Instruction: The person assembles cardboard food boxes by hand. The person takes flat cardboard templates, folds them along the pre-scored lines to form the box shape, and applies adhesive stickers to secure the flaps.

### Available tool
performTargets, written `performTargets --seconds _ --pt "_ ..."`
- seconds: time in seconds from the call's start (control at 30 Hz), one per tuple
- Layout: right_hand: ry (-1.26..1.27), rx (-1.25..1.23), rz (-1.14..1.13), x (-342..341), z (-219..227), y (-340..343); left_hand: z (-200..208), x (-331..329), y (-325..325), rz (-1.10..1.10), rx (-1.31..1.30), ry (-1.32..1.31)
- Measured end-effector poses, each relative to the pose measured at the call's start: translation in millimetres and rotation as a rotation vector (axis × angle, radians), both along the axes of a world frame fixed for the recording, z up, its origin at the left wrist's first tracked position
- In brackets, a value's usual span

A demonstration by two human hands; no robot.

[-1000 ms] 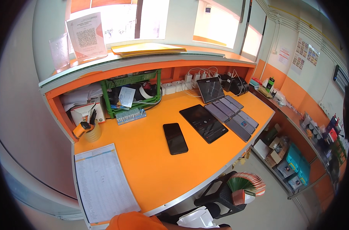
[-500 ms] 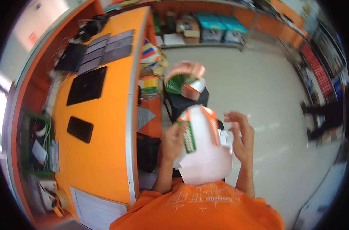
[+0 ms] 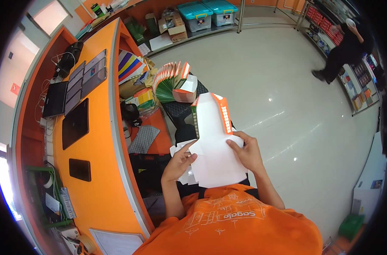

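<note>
A partly folded cardboard box blank (image 3: 217, 159) lies over my lap with its white inside facing up. Its long side flaps stand raised, one showing orange outside and the other green. My right hand (image 3: 248, 153) grips the blank's right edge, thumb on the white face and the other fingers underneath. At the left edge, my left hand (image 3: 176, 165) is closed on a small white flap, index finger and thumb against the card. More white card edges (image 3: 188, 175) stick out below the blank, partly hidden by it.
A fanned row of orange and green folded boxes (image 3: 170, 83) sits on a dark stool (image 3: 178, 112) ahead. To my left runs an orange counter (image 3: 104, 170) with a laptop (image 3: 75, 123) and tablets. Teal-lidded bins (image 3: 195, 19) stand on a far shelf. A person (image 3: 346, 49) in dark clothes is far right.
My right hand, raised and apart from the blank before, now grips its right edge. My left hand has moved lower along the left edge. The view has turned toward the right.
</note>
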State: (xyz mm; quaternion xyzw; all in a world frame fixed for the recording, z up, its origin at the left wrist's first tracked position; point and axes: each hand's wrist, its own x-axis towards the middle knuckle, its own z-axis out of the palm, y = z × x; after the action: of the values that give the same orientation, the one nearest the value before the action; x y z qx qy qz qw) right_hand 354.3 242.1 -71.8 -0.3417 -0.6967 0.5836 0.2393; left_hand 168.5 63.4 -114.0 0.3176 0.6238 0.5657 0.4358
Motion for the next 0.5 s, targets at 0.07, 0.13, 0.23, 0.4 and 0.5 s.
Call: performTargets --seconds 0.07,0.13,0.23,0.4,0.5 --pt "-0.039 0.064 0.086 -1.8 -1.1 8.3 -8.5 6.0 -2.2 0.112 -0.027 -0.231" --pt "-0.013 0.054 0.114 -2.9 -15.5 15.2 -14.4 13.2 5.0 0.228 0.05 -0.268" --pt "0.041 -0.072 0.086 -6.3 -32.6 17.0 -14.3 10.2 8.8 0.351 0.034 -0.218" --pt "-0.192 0.173 0.012 -14.8 -35.4 7.6 -29.7 9.0 7.3 0.338 0.029 -0.105" --pt "-0.087 0.293 -0.044 -17.3 -44.8 -5.9 -28.6 12.5 7.9 0.308 0.119 -0.41"
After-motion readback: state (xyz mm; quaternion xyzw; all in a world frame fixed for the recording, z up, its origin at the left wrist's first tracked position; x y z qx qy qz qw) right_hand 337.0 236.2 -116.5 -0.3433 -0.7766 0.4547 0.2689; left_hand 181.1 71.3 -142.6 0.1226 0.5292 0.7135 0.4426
